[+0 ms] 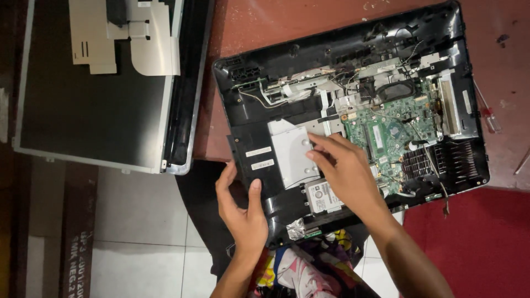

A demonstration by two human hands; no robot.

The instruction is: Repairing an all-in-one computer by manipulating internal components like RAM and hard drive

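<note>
Your left hand (243, 212) grips the near edge of the black optical drive (255, 165), thumb on top and fingers around its side, so the hand is closed on it. The drive lies in the left part of the opened all-in-one computer chassis (248, 107). Your right hand (345, 171) rests with spread fingers on the silver metal bracket (290, 152), holding nothing. Just below this hand lies the hard disk drive (323, 197). The green motherboard (392, 129) is to the right. A screwdriver (488, 116) lies beside the chassis.
</note>
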